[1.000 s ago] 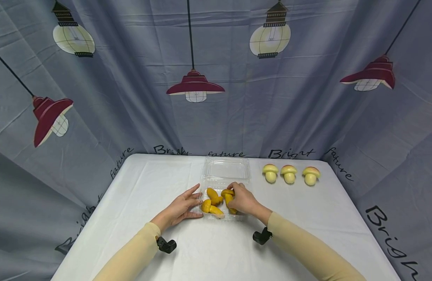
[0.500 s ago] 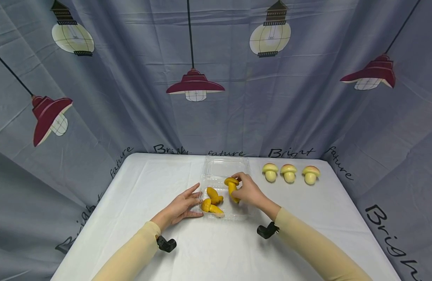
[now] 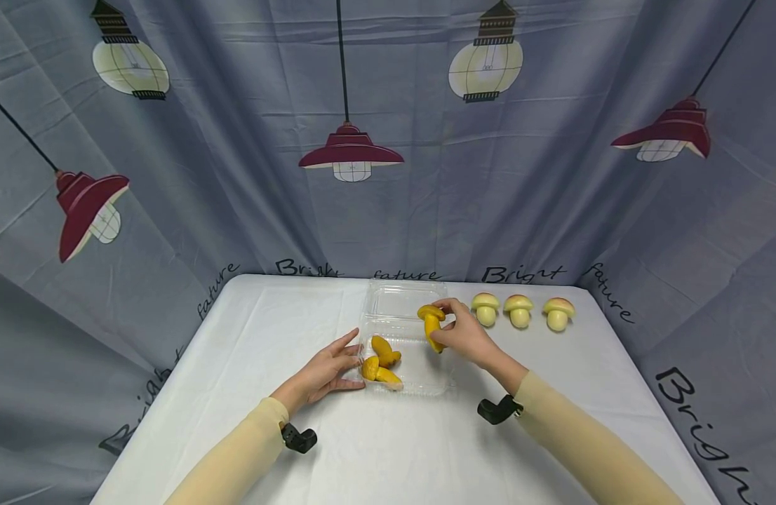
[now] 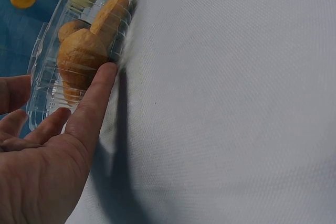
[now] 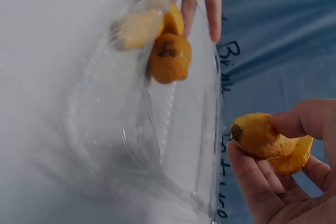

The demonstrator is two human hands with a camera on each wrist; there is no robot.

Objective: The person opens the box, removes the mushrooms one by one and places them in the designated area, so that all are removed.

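Pinched in my right hand is a yellow-orange mushroom, held above the right part of a clear plastic clamshell box. The right wrist view shows thumb and fingers on either side of this mushroom. Two more yellow mushrooms lie in the left part of the box. My left hand has its fingers stretched and rests against the box's left side. In the left wrist view one fingertip touches the clear wall beside a mushroom.
The box's lid lies folded back, away from me. Several pale mushrooms with pinkish-yellow caps are at the back right: three in a row, the middle mushroom among them. A white cloth covers the table; a grey-blue curtain hangs behind.
My right hand has lifted the yellow mushroom out of the box and carried it up and to the right. The left hand stays at the box's side.
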